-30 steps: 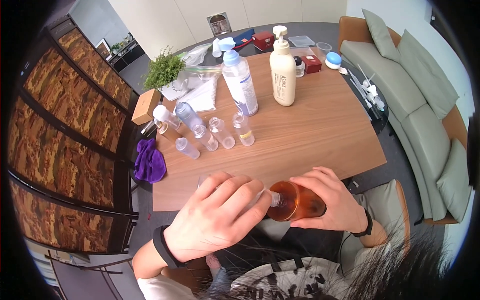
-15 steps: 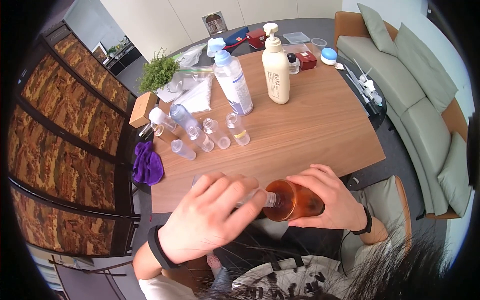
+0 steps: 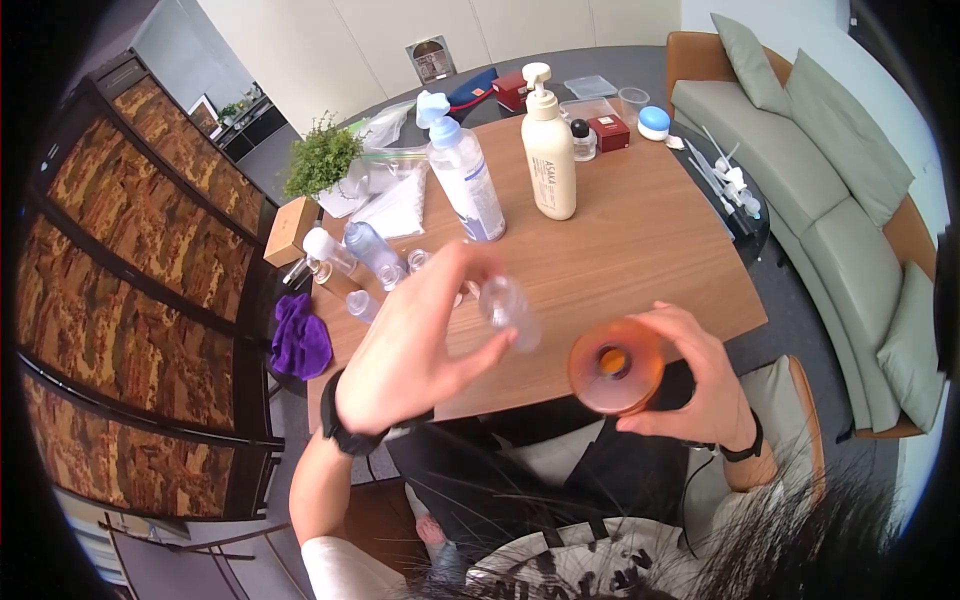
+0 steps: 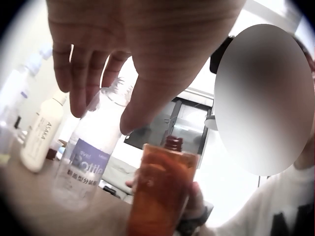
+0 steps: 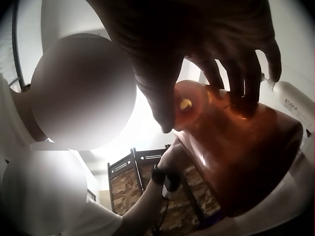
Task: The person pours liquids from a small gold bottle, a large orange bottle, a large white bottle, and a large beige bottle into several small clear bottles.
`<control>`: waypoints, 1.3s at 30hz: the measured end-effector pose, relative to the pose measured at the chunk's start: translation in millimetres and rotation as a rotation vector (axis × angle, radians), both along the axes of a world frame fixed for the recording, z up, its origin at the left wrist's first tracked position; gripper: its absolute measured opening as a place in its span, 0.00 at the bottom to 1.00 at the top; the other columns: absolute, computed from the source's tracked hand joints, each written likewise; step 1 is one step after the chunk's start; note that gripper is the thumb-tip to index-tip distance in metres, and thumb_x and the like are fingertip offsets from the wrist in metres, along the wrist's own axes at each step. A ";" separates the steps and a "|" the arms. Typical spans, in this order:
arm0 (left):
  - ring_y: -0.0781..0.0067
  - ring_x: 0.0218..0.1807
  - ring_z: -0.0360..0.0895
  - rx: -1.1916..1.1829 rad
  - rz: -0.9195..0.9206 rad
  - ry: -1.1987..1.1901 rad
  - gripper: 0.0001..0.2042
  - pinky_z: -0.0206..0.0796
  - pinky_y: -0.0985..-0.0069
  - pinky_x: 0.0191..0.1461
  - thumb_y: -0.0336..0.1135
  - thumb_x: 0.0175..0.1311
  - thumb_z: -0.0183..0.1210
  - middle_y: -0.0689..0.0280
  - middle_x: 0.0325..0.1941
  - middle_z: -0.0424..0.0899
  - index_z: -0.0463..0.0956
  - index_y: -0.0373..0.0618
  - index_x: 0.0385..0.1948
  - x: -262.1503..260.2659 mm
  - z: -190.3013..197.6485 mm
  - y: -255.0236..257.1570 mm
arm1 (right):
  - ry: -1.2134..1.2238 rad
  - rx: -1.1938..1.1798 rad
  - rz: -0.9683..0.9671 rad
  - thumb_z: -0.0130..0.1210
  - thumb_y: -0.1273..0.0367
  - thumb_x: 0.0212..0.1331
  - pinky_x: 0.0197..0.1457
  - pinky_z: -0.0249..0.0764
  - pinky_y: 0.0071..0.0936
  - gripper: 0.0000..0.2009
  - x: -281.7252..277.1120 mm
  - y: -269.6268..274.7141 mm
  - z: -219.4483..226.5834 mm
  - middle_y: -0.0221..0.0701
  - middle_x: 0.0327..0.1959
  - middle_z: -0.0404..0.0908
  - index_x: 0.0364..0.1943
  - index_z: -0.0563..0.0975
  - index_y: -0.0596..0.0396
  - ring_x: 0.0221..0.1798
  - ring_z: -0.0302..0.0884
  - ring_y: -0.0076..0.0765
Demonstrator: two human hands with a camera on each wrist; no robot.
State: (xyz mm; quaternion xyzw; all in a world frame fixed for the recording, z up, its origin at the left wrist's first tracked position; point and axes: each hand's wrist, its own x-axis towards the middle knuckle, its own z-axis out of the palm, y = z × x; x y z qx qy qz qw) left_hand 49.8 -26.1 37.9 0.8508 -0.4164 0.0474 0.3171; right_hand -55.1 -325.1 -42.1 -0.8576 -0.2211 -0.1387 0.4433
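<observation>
In the head view my left hand [image 3: 405, 335] holds a small clear bottle [image 3: 512, 312] between thumb and fingers, tilted above the table. The left wrist view shows the fingers round its top and a purple label [image 4: 90, 160] on its side. My right hand [image 3: 700, 385] grips an amber bottle [image 3: 588, 385], thumb on one side and fingers on the other. Its uncapped neck [image 4: 173, 142] stands up in the left wrist view and faces the head camera. The two bottles are apart. Several small bottles on the table are partly hidden by my left hand.
On the wooden table [image 3: 640, 240] stand a cream pump bottle [image 3: 550, 170] and a clear bottle with a blue top [image 3: 466, 185]. A potted plant [image 3: 322, 165], a wooden box [image 3: 291, 230] and a purple cloth [image 3: 301, 338] lie left. Red boxes [image 3: 610, 132] sit farther back.
My left hand has moved up and away from the amber bottle's neck, carrying the clear bottle over the table. The amber bottle has turned so its mouth now faces the head camera.
</observation>
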 end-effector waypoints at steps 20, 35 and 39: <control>0.46 0.60 0.83 0.274 0.095 -0.231 0.27 0.66 0.57 0.71 0.35 0.60 0.74 0.53 0.52 0.88 0.73 0.42 0.59 88.8 -59.6 -27.4 | 0.091 0.226 -0.116 0.87 0.59 0.41 0.72 0.74 0.39 0.44 -1.9 -23.6 -1.4 0.41 0.59 0.85 0.65 0.75 0.58 0.64 0.84 0.45; 0.55 0.51 0.79 0.159 -0.556 0.194 0.17 0.69 0.62 0.59 0.39 0.74 0.61 0.58 0.49 0.81 0.76 0.39 0.58 -107.2 -113.1 26.5 | 0.136 0.379 -0.116 0.86 0.62 0.40 0.78 0.68 0.37 0.55 16.3 -21.0 12.5 0.38 0.70 0.75 0.76 0.65 0.63 0.73 0.73 0.36; 0.58 0.46 0.83 0.253 -0.724 0.188 0.12 0.71 0.63 0.55 0.41 0.76 0.59 0.61 0.41 0.81 0.77 0.42 0.49 -139.4 -227.4 42.7 | 0.106 0.476 -0.068 0.86 0.58 0.42 0.80 0.66 0.38 0.57 48.1 8.9 52.8 0.39 0.71 0.75 0.77 0.65 0.66 0.74 0.73 0.37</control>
